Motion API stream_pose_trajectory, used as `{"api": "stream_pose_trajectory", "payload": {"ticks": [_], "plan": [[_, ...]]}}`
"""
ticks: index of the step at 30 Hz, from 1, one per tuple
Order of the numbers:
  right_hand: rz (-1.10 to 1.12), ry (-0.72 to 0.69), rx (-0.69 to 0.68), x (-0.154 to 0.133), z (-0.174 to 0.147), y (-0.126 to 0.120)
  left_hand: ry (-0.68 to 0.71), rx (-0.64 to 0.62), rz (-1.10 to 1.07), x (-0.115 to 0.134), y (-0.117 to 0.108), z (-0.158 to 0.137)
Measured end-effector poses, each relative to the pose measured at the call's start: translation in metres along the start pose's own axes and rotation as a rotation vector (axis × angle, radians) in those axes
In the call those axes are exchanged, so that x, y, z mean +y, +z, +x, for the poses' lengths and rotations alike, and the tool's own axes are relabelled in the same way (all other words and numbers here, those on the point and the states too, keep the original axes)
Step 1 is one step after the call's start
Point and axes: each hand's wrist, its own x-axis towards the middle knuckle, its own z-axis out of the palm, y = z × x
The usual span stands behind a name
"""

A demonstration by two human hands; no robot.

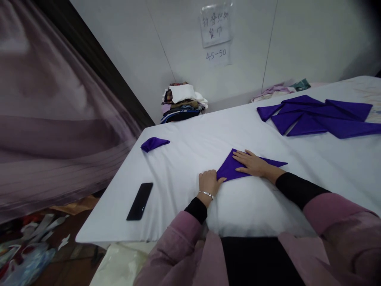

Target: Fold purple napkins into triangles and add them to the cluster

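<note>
A purple cloth napkin (229,167), folded into a triangle, lies on the white-covered table in front of me. My left hand (208,182), with a silver bracelet at the wrist, is closed at the napkin's left corner, its thumb along the lower edge. Flat across the napkin's middle rests my right hand (251,163), fingers spread and pointing left. The napkin's right tip sticks out beyond my right wrist. Part of the cloth is hidden under the right palm.
A rolled purple napkin (154,143) sits at the table's left, above a black phone (139,201). Several purple triangular napkins (312,115) overlap at the far right. Stacked folded cloths (183,103) stand behind the back edge. A curtain (59,119) hangs at left; a paper sign (216,24) is on the wall.
</note>
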Motion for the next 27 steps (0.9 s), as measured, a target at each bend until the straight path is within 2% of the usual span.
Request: {"api": "stream_pose_trajectory", "payload": {"ticks": [6,9,11,14,17,19,22,27], "plan": [[0.022,0.002,0.001,0.002,0.002,0.002,-0.031,-0.083,-0.024,-0.033,-0.009,-0.014],[0.029,0.011,-0.003,0.001,0.003,0.002,-0.045,-0.108,-0.049,-0.035,-0.02,-0.014],[0.032,0.009,0.002,-0.001,0.003,0.001,0.001,-0.03,-0.091,-0.022,-0.026,-0.007],[0.035,-0.001,0.021,-0.003,0.002,-0.002,0.219,0.113,-0.218,0.016,-0.027,0.012],[0.036,-0.038,0.041,-0.004,0.002,-0.004,0.395,0.083,-0.276,0.056,-0.013,0.036],[0.03,-0.07,0.041,-0.003,0.002,-0.004,0.394,0.004,-0.264,0.072,0.002,0.05],[0.028,-0.073,0.03,-0.002,0.003,-0.003,0.341,-0.083,-0.253,0.077,0.02,0.062],[0.092,-0.03,0.021,-0.001,0.004,-0.004,0.274,-0.111,-0.251,0.071,0.024,0.063]]}}
